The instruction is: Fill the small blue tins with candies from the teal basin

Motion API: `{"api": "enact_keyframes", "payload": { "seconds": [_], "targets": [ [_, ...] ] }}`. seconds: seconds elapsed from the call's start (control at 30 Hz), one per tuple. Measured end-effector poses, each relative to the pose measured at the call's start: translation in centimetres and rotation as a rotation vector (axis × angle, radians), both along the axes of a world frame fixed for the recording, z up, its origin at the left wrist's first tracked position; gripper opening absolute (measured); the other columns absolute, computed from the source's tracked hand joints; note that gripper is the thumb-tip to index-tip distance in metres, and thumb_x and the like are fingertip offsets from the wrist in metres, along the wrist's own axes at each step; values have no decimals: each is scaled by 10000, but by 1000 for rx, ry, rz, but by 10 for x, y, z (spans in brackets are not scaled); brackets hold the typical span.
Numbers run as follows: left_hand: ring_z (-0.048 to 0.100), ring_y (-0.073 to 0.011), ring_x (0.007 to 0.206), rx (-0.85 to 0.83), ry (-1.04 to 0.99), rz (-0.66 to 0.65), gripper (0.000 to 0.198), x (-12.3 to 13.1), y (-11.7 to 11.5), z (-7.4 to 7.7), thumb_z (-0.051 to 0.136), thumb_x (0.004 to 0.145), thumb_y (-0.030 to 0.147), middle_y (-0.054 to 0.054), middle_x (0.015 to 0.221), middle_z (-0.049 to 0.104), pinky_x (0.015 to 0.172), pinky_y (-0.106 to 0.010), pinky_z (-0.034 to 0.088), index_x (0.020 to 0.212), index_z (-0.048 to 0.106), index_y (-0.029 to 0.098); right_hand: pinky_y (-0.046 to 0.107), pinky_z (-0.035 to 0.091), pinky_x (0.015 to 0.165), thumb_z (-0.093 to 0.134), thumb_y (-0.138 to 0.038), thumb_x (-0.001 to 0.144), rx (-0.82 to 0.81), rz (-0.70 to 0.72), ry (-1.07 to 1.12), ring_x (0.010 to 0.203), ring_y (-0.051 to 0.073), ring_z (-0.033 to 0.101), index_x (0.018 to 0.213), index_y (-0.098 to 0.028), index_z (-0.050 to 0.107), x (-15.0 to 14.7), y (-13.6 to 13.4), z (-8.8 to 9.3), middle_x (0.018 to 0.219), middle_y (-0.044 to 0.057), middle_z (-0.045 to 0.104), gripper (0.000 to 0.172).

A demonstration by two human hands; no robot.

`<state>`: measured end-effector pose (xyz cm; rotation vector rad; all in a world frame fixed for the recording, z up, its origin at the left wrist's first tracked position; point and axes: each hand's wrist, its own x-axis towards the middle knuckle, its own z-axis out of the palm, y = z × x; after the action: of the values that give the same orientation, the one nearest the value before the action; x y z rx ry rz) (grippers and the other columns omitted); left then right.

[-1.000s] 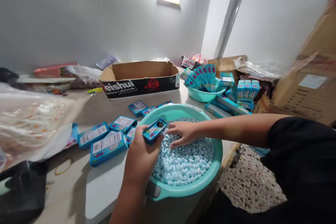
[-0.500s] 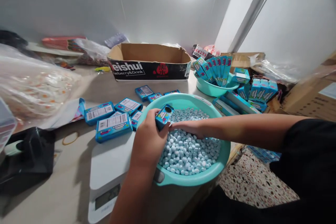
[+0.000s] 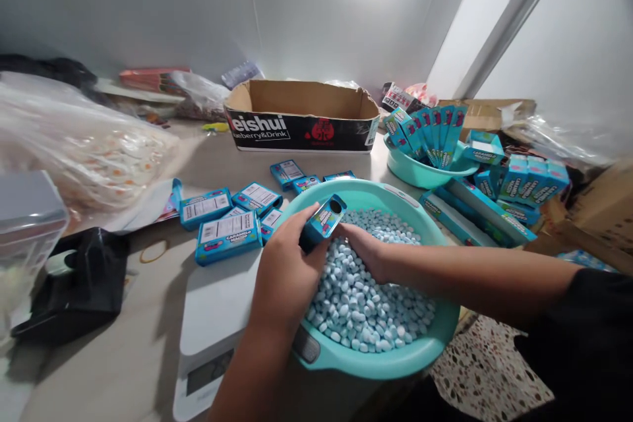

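Observation:
My left hand (image 3: 291,264) is wrapped round a small blue candy box (image 3: 324,219), held tilted above the near-left part of a turquoise basin (image 3: 448,349). One dark round spot shows on the box's upper end. Pale blue candies (image 3: 366,316) fill much of the basin. Among them lies my right hand (image 3: 368,254), its partly visible fingers curled together close under the box. Whatever those fingers hold is hidden. Just left of the basin stands a white digital scale (image 3: 212,316), partly covered by my left forearm.
Several blue boxes (image 3: 230,237) lie behind the scale. A black printed carton (image 3: 301,135) stands at the back. To its right, a smaller turquoise bowl (image 3: 420,175) holds upright boxes. On the left are a black tape dispenser (image 3: 84,290), a rubber band (image 3: 154,250) and clear plastic bags (image 3: 119,158).
The view has shifted, so most things appear further right. My right hand has drawn a little nearer, its wrist more bent. The left hand still holds the box, tilted slightly more.

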<state>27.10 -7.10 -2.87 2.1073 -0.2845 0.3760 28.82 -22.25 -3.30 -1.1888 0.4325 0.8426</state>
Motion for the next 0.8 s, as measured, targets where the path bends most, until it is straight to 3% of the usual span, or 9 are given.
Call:
{"api": "enact_keyframes", "payload": {
  "seconds": [0.1,0.23,0.47,0.63,0.8],
  "targets": [
    [643,-278,1160,-67,26,16,420,1,2,2,685,866,325,-75,1241,698,1032,-464,500,1273,640,231,273,526,528,455,-416,834,74,-106,84,539,172,621,904,-158,643,9,-4,13,671,55,676,326],
    [656,-295,1115,-87,59,12,408,-1,2,6,683,861,356,-92,1190,712,1000,-487,508,1243,653,212,194,459,424,469,-270,814,191,-306,-47,490,138,588,844,-153,573,21,-13,28,651,50,651,159],
    [680,-255,945,-40,65,-3,397,-5,1,10,672,851,297,-104,1136,714,901,-454,555,1232,650,186,163,441,420,525,-270,760,405,-490,-213,524,116,560,832,-187,533,25,-34,53,679,25,620,110],
    [667,-246,1056,-28,-33,-130,395,-8,1,8,661,863,260,-89,1183,706,952,-419,551,1252,636,196,154,452,451,521,-272,742,540,-629,-386,546,93,532,794,-195,515,35,-33,77,678,2,589,93],
    [640,-242,1157,-22,-101,-211,408,-9,1,7,655,855,213,-91,1243,693,1058,-412,501,1260,630,164,162,452,491,511,-280,740,579,-618,-487,562,84,537,819,-210,508,37,-19,86,670,-28,589,106]
  ]
}}
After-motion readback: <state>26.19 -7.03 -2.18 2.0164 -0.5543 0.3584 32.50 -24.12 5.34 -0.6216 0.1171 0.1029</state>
